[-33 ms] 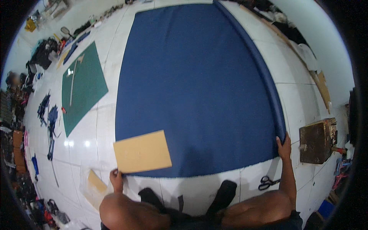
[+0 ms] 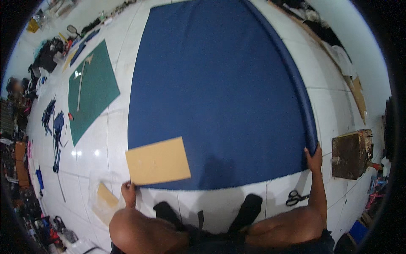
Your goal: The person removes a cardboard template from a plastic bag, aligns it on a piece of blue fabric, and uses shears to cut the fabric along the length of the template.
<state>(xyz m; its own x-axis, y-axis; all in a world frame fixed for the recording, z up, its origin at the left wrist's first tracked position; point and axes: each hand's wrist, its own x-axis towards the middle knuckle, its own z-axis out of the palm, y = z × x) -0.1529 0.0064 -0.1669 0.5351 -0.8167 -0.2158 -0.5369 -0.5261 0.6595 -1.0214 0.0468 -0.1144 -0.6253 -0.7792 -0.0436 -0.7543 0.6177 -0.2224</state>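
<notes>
A large dark blue cloth [image 2: 220, 93] lies spread over the white tiled floor, its right side rolled into a long tube. At its near left corner, my left hand [image 2: 129, 192] has its fingers pinched on the cloth's edge. My right hand [image 2: 313, 160] is closed around the near end of the rolled side. On the cloth's near left part rests a tan cardboard rectangle [image 2: 158, 161], tilted slightly, close to my left hand. Black-handled scissors [image 2: 294, 197] lie on the floor by my right forearm, which hides part of them.
A green cutting mat [image 2: 94, 91] with a metal ruler [image 2: 80, 86] lies left of the cloth. Blue scraps [image 2: 58, 127] are strewn farther left. A worn brown wooden box [image 2: 350, 156] stands at the right. Beside my left leg is a clear plastic bag [image 2: 98, 203] containing tan card.
The whole view has shifted slightly, so the cloth and the cardboard sit a little higher in the picture. Both hands keep their hold on the cloth.
</notes>
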